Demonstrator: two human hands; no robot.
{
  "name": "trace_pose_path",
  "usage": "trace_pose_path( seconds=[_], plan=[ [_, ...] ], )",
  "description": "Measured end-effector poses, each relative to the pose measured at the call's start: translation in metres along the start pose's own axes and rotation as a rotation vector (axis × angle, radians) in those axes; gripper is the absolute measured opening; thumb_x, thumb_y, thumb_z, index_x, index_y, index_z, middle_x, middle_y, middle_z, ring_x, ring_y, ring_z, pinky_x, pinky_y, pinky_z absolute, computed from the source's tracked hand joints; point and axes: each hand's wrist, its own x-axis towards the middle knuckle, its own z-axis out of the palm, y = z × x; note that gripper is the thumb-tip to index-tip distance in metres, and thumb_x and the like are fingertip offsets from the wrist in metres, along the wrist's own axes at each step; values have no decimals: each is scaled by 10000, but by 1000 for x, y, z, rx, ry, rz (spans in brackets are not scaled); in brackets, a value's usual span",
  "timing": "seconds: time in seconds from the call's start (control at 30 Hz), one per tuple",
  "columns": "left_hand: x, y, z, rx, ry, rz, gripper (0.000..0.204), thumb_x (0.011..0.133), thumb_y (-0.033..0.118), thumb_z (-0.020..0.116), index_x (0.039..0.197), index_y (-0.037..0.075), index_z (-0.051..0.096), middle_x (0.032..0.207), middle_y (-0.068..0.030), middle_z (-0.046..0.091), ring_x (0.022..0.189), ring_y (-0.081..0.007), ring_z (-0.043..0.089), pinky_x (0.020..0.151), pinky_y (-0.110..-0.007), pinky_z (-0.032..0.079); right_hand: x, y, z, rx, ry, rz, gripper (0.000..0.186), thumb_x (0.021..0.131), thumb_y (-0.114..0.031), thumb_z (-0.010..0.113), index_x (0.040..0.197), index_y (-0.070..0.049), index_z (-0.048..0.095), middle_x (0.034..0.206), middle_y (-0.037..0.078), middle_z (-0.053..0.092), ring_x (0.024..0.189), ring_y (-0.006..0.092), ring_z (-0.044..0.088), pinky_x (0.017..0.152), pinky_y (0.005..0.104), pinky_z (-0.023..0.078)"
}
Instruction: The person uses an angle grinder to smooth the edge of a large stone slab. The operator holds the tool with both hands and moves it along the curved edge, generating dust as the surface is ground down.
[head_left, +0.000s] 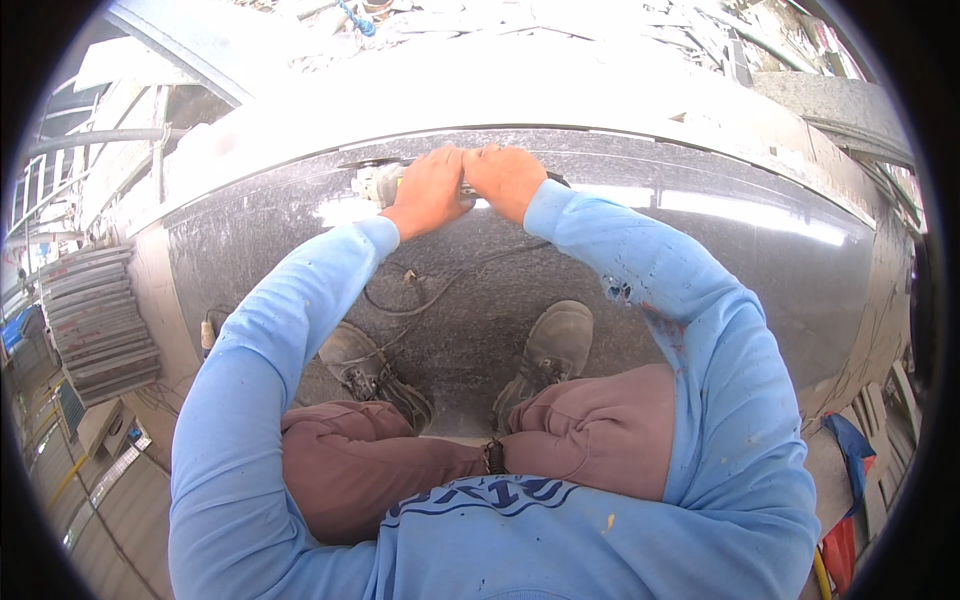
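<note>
Two hands on a grinder near the slab's far edge

The grinder [378, 186] sits low over the dark slab [235, 245], close to the middle of its far edge. Its long axis runs left to right, roughly along that edge, with the metal head pointing to the slab's left edge and the rear end to the right.

The left hand [430, 190] wraps the body just behind the head, probably to steer it; the right hand [507, 180] closes over the rear, likely to steady it. The hands touch side by side — fingers curled round the tool, though their tips are hidden.

The cord [440, 293] loops loosely between the boots [562, 335], which stand apart on the slab — presumably for balance in a squat.
</note>
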Motion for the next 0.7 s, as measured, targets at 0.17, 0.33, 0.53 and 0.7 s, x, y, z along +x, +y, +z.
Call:
trace_pose_path(
  seconds=[0.17,0.33,0.53,0.7],
  plan=[
    [2,13,-3,-17,-1,18,547,703,195,857,1142,58,559,1091,-123,598,1096,-330,588,947,-449,483,-12,6,-2,28,53,7,337,809,-31,705,1121,34,597,1035,185,701,988,313,705,802,396,598],
    [7,26,-2,-13,2,69,544,711,197,854,1144,57,557,1100,-124,595,1099,-319,589,947,-443,481,-32,10,-13,13,96,42,297,806,17,666,1083,52,568,965,215,680,912,359,712,767,420,602],
    [9,32,-1,-17,6,86,556,702,194,856,1149,51,557,1096,-125,597,1096,-318,593,942,-436,483,-36,12,-18,-78,22,46,307,847,-45,672,1133,34,594,1023,194,699,957,314,720,778,388,605],
    [8,26,-2,-1,4,83,525,712,170,838,1131,39,551,1109,-129,611,1114,-307,602,930,-435,482,-28,10,-9,-72,31,77,318,828,-13,687,1121,35,573,1008,205,688,913,334,725,745,395,611]
  ],
)
